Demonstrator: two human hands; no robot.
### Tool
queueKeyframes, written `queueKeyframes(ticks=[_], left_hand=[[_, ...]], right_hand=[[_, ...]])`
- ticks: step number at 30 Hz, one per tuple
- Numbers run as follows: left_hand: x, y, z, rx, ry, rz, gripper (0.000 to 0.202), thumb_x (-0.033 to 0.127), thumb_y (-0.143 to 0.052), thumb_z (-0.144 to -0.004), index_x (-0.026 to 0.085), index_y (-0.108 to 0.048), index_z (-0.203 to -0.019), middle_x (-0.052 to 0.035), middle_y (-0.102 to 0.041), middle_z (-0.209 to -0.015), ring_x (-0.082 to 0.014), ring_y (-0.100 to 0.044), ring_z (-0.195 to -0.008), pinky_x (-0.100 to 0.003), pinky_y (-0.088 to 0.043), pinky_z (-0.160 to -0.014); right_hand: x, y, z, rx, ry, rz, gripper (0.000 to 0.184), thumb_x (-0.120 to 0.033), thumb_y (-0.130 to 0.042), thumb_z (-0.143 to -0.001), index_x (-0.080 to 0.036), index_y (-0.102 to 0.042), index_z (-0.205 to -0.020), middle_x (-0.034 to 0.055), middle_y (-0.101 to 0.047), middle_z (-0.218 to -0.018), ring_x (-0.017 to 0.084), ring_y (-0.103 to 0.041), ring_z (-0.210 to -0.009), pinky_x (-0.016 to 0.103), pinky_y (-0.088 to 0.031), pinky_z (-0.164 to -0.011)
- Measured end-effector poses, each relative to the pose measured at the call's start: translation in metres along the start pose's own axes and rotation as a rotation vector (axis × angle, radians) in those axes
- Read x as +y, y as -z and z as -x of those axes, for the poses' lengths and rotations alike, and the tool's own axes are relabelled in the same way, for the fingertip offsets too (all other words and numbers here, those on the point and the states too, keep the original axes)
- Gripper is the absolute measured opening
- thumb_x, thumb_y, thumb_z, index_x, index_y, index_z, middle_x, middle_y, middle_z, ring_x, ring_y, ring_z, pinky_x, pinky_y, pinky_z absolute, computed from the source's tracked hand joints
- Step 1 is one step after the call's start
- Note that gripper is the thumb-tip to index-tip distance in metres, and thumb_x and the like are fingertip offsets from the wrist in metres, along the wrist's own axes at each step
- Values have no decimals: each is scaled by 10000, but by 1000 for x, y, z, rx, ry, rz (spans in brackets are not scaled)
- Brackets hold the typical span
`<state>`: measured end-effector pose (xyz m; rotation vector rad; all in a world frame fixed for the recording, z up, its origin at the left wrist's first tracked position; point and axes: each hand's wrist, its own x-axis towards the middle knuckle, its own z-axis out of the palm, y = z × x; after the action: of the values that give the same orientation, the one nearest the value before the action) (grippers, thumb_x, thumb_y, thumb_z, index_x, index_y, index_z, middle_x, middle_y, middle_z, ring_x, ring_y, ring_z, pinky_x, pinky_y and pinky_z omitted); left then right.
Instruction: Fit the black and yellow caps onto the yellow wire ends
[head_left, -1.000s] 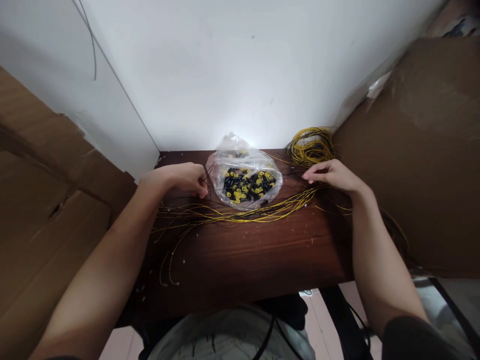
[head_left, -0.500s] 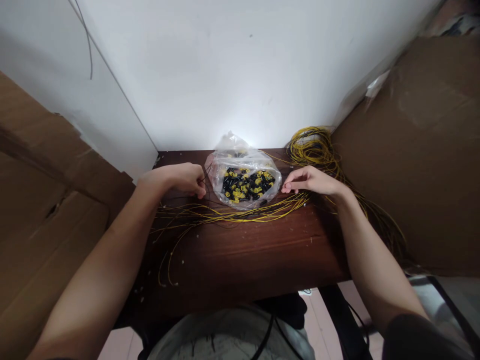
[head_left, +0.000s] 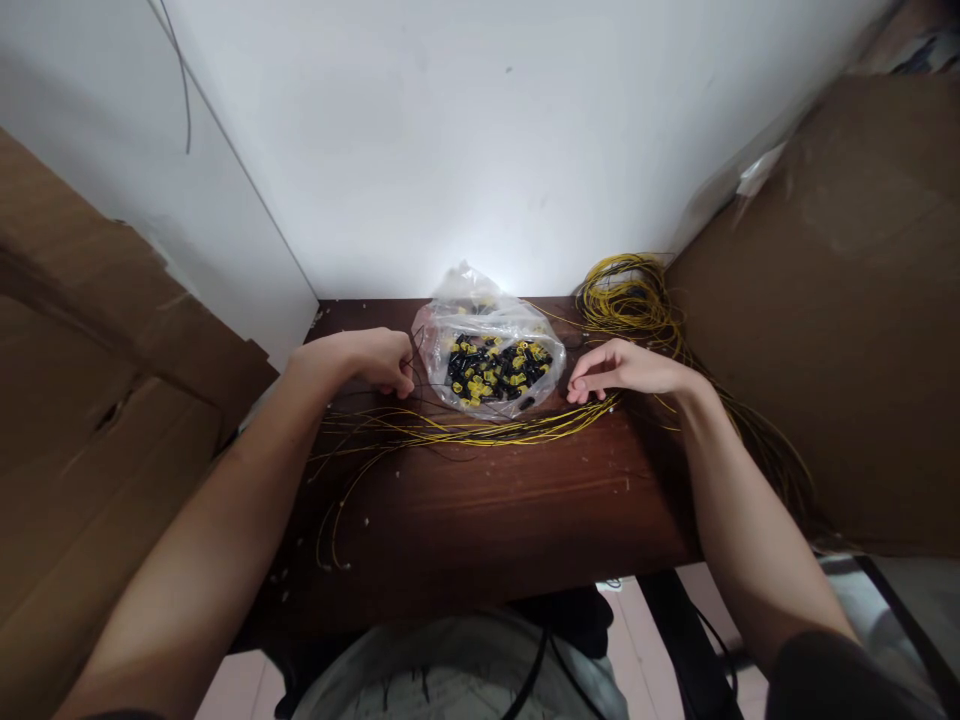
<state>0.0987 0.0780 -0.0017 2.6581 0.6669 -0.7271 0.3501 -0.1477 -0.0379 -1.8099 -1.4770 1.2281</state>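
Wire bundle [head_left: 510, 433], yellow and black strands, stretched along the near side of a clear plastic bag [head_left: 480, 322], on a dark reddish-brown surface [head_left: 487, 510]. Bag stands open, holding many small black and yellow plastic pieces [head_left: 491, 372].

Left hand [head_left: 388, 363]: just left of the bag, fingers curled in, thumb and forefinger pinched on thin black wire [head_left: 418, 372]; number of strands too fine to count. Right hand [head_left: 611, 370]: just right of the bag, palm down, fingers bent, tips low over the bundle's right part. Cannot tell whether they grasp a strand or only rest by it.

Left of the bag and nearer the person, the bundle fans out; a pair of strands curves toward the near edge, pale specks at the ends. Right of the bag, toward the back, a loose yellow and black coil [head_left: 600, 315]; more strands trail down behind the right forearm.

Behind the bag, a white wall [head_left: 487, 150]. Cardboard [head_left: 112, 480] well to its left, a cardboard panel [head_left: 832, 300] well to its right.
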Motion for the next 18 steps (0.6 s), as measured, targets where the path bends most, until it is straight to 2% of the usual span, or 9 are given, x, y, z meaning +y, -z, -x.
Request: queueKeyframes(ticks=[3,6,14,16,18], left_hand=[[-1,0,0,6,-9,2,212,280,-566,-604,143,-700,-696,-54,-659,-650,-156,-545,-562,-248,-354,-535],[-1,1,2,10,-13,3,188,270,-559,-612,147,-686,-674,-46,-649,-629,-139,-529,-528,-237,-339,-511],[3,3,5,10,-14,-14,149,267,-558,-625,153,-641,-579,-24,-611,-544,-118,-467,-464,-238,-307,-480],[5,3,5,-2,-13,-16,156,276,-561,-632,151,-631,-571,-25,-604,-538,-119,-460,-458,-241,-300,-476],[5,3,5,-10,-16,0,157,287,-569,-632,152,-632,-582,-27,-611,-557,-122,-469,-467,-243,-303,-478]], right_hand=[[-3,-3,-1,14,86,-38,261,-383,-656,-733,-166,-708,-868,69,-706,-921,145,-627,-787,248,-443,-639],[-8,-8,-4,-55,103,-78,271,-375,-657,-736,-168,-704,-905,69,-700,-970,152,-623,-847,259,-452,-690],[-13,-16,-6,-225,72,-88,261,-370,-638,-760,-129,-693,-847,82,-707,-870,140,-630,-757,280,-479,-714],[-12,-15,-6,-198,86,-93,249,-360,-642,-760,-130,-692,-840,80,-704,-859,138,-624,-750,279,-477,-709],[-10,-13,-5,-97,109,-107,226,-349,-662,-744,-142,-694,-830,61,-698,-825,130,-611,-727,267,-468,-683]])
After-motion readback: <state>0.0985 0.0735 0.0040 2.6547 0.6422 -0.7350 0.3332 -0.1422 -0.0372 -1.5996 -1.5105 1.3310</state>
